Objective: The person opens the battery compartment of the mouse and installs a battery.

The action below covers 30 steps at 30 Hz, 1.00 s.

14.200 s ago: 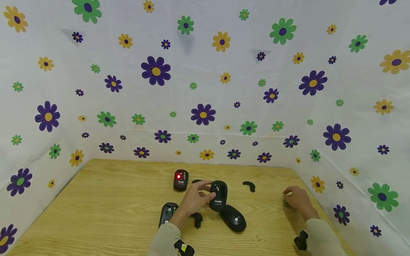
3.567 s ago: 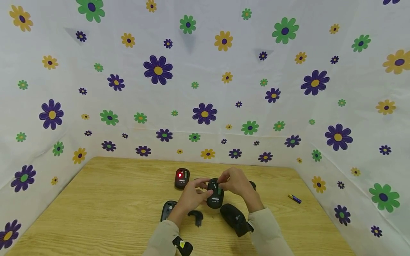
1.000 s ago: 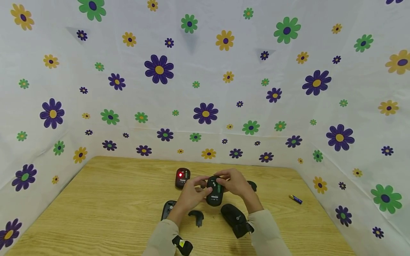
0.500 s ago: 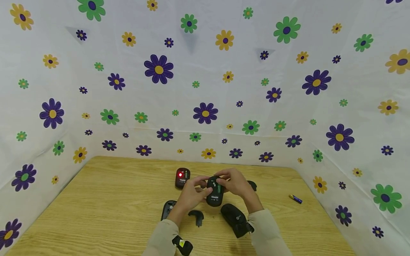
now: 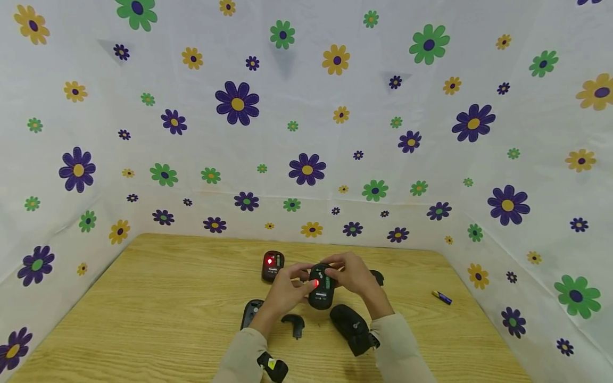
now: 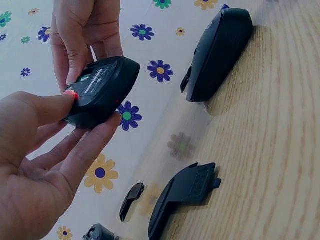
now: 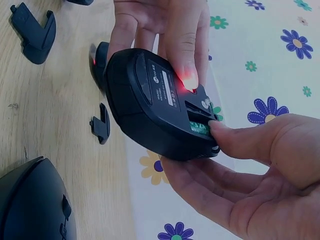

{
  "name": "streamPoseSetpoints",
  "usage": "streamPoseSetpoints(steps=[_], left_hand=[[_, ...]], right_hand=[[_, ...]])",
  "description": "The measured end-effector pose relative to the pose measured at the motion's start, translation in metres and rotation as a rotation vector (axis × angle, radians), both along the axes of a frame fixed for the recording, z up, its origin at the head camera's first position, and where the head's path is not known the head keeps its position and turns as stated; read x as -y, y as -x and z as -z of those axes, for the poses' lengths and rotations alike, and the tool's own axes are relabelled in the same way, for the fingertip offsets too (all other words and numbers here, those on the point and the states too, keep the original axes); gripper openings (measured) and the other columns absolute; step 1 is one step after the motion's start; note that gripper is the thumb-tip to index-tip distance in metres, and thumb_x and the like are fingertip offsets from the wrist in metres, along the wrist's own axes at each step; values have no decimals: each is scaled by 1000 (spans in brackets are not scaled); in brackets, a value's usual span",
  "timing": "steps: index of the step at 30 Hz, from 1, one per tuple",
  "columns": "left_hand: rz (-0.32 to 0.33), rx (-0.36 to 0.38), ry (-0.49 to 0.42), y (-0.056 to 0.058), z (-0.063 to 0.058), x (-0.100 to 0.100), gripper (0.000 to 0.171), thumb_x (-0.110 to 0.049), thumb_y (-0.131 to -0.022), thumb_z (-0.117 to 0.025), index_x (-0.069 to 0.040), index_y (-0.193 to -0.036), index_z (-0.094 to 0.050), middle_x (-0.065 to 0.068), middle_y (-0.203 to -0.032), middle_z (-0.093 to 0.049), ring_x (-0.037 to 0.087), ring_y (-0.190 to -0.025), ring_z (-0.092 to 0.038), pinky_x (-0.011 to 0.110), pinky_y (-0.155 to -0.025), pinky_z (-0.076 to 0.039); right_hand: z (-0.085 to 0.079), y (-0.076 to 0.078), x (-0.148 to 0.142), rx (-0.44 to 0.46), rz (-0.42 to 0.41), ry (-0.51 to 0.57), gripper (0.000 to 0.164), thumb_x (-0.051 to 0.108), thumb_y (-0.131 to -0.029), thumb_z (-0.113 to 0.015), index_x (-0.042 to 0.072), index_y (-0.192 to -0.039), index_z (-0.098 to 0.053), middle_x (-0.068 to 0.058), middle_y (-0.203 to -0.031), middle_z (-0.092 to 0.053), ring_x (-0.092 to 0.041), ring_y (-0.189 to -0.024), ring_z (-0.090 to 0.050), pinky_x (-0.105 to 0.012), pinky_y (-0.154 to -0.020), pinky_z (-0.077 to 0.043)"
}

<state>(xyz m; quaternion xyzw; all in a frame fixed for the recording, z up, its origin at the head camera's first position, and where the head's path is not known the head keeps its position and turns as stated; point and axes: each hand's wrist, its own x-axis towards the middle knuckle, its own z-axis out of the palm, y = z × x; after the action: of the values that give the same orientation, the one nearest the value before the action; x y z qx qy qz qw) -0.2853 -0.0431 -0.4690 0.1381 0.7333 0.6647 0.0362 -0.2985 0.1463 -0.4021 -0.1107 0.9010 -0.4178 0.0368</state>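
Mouse [image 5: 323, 290] — rounded black plastic, green cylindrical battery [image 7: 199, 128] inside — in the thumb-and-finger pinch of both hands [image 5: 286, 292] [image 5: 353, 274].

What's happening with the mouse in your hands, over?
Left hand and right hand both gripping the computer mouse. Green battery showing inside, red light on. Left thumb partly covering that light.

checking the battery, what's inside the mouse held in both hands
Inside the mouse, a green battery shows; the right hand covers one end, so what lies beneath cannot be seen.
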Motion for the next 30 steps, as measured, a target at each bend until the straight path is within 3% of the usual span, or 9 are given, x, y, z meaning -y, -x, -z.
streamPoseSetpoints(steps=[18,24,30], left_hand=[[8,12,-6,-1,0,-2,43,-8,-97,-72,-11,-138,-63,20,-119,-66,27,-101,-76,39,-71,-68],[16,-1,-6,-1,2,-4,43,-9,-97,-71,-9,-140,-62,21,-118,-66,22,-91,-75,41,-70,-68],[-10,-19,-49,-4,4,-10,45,-13,-97,-73,-6,-140,-60,25,-119,-65,19,-81,-74,52,-67,-66]], right_hand=[[-5,1,-3,5,-39,-36,30,-5,-95,-67,2,-124,-74,-20,-111,-73,-18,-78,-71,-37,-72,-67],[-4,2,-5,17,-44,-42,30,-5,-95,-67,3,-124,-74,-19,-108,-73,-18,-78,-72,-37,-73,-67],[-3,2,-9,12,-70,-57,31,-3,-97,-65,2,-127,-72,-21,-112,-72,-19,-81,-72,-40,-76,-68]])
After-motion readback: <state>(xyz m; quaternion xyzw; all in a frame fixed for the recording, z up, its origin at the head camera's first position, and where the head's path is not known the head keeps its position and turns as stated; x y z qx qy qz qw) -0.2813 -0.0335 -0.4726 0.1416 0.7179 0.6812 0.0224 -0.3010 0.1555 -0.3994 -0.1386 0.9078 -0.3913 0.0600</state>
